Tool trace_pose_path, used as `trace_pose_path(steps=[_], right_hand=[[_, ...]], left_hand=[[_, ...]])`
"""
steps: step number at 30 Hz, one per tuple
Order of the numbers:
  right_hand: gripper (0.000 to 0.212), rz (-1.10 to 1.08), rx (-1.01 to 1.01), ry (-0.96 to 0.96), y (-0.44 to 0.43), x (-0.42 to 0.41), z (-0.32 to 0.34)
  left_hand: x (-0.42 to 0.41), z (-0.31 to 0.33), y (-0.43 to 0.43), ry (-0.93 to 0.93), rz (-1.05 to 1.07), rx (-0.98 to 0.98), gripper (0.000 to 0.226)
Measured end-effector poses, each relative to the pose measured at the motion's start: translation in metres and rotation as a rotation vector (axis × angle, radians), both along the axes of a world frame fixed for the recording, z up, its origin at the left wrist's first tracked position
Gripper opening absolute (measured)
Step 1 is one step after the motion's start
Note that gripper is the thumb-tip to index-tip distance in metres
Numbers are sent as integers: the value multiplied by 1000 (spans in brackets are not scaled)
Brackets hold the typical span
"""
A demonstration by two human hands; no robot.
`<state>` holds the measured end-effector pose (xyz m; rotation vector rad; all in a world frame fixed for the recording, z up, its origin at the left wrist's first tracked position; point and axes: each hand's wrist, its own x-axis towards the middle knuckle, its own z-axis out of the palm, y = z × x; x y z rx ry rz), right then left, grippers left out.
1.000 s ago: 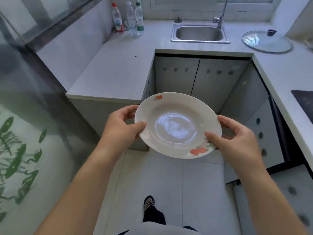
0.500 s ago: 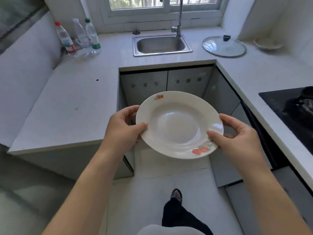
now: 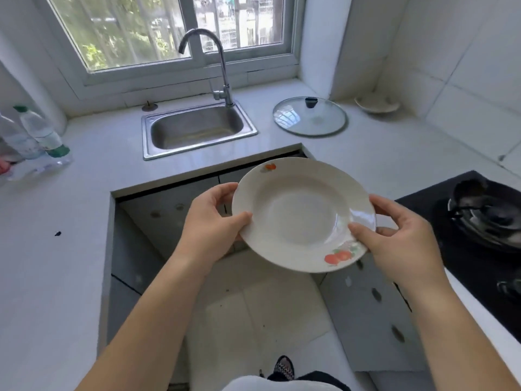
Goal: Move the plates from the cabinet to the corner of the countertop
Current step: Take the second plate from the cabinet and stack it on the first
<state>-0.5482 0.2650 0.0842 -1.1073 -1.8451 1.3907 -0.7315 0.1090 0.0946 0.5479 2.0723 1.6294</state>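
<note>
A white plate [image 3: 301, 213] with red fruit prints on its rim is held level in the air, over the floor in front of the lower cabinets. My left hand [image 3: 214, 218] grips its left rim, thumb on top and fingers beneath. My right hand [image 3: 400, 238] grips the right rim the same way. Another white dish [image 3: 376, 104] sits in the far right corner of the white countertop [image 3: 394, 153], by the tiled wall.
A glass pot lid [image 3: 310, 117] lies on the counter between the steel sink [image 3: 197, 131] and the corner dish. A black hob [image 3: 479, 221] with a pan is at the right. Water bottles [image 3: 42, 136] stand at the far left. Grey cabinet doors [image 3: 169, 215] are below.
The view has swung right and up toward the sink and window. The plate, still held in both hands, has moved right, toward the counter's right side.
</note>
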Motion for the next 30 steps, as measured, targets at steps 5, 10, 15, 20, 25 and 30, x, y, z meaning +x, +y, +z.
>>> trace_pose_path(steps=[5,10,15,20,25,30], right_hand=[[46,3,8,29,55,-34,0],[51,-12,-22,-16,88,-80,-11],[48,-64,-19,-66,135,-138,-22],[48,-120,-23,-112,185,-206,-30],[47,-128,-3,-123,232,-271,-23],[47,-227,-40,-151,260,-303,-34]], left_hand=[[-38,-4,57,10,-41,-47,44],[-86,-11,95,-2,-38,-64,40],[-149,-27,149,-51,-86,-71,41],[-223,-37,209,-53,-132,-79,43],[-292,-35,260,29,-187,-138,49],[-335,-44,312,35,-279,-192,47]])
